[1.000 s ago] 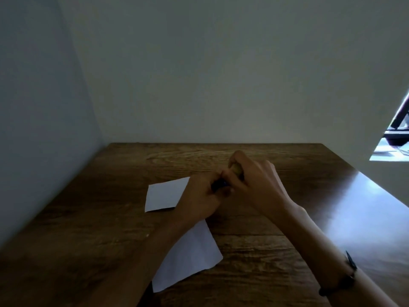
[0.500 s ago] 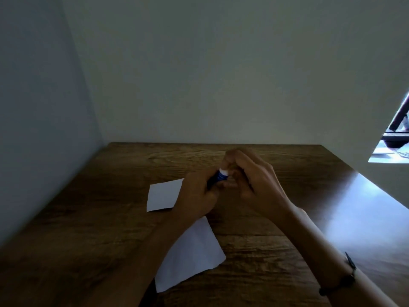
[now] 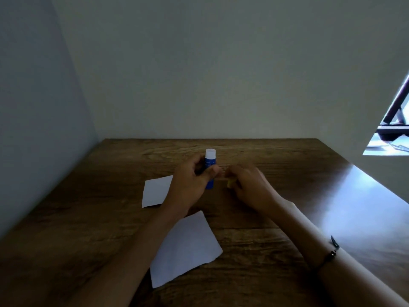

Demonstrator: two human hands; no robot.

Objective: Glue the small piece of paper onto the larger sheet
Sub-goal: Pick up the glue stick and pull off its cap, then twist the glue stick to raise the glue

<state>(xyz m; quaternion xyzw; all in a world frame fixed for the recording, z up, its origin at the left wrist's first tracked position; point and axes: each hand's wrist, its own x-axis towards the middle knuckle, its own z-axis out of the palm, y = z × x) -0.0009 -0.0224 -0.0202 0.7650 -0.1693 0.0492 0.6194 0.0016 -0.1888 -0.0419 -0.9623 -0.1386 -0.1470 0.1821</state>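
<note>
My left hand (image 3: 192,182) grips a blue glue stick (image 3: 209,167) upright, its white tip uncovered on top. My right hand (image 3: 250,185) sits just to the right, low over the table, with a small yellow cap (image 3: 230,183) pinched in its fingers. A small white piece of paper (image 3: 156,193) lies flat to the left of my left hand. A larger white sheet (image 3: 188,248) lies nearer to me, partly hidden under my left forearm.
The brown wooden table (image 3: 287,229) fills a corner, with walls to the left and behind. Its right edge drops off toward a bright gap with dark furniture (image 3: 394,129). A dark bracelet (image 3: 330,254) circles my right wrist.
The hands were joined around the glue stick; now they have parted. The cap has come off in my right hand, which moved right and down. My left hand holds the stick upright.
</note>
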